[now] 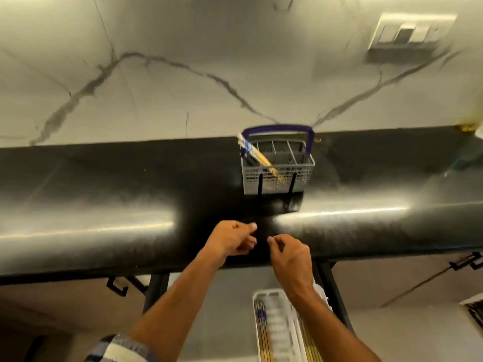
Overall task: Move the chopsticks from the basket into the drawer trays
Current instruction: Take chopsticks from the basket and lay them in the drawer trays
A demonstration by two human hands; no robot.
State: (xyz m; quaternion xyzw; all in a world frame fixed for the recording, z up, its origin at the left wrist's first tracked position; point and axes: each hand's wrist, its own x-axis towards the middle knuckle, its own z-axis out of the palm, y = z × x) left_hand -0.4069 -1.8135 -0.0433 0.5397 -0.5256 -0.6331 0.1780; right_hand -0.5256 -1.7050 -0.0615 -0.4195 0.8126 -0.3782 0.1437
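Blurred wide view down onto a glossy black countertop (104, 184) with a marble-veined wall (183, 61) behind and a switch plate (410, 30) at upper right. Near the back of the counter, a grey slotted cutlery basket (278, 176) with a dark blue handle (279, 128) arched over it. Inside its left compartment, a small bundle of chopsticks (254, 155), leaning, blue-and-white patterned tops poking above the left rim, pale wooden shafts slanting down toward the basket's front wall.

Over the counter's front edge, both hands side by side, close together but apart. Left hand (232, 240) with fingers loosely curled, thumb and forefinger tips nearly pinched, nothing visible between them. Right hand (291, 253) likewise half-curled, fingertips bent inward, apparently empty, though too blurred to rule out something thin. A plaid sleeve (117, 348) at the lower left.

Below the counter, under the right forearm, an open drawer with white trays (277, 304); more chopsticks (262, 333) already lying lengthwise in the left tray, blue-marked ends toward the counter, yellowish sticks in the tray beside it
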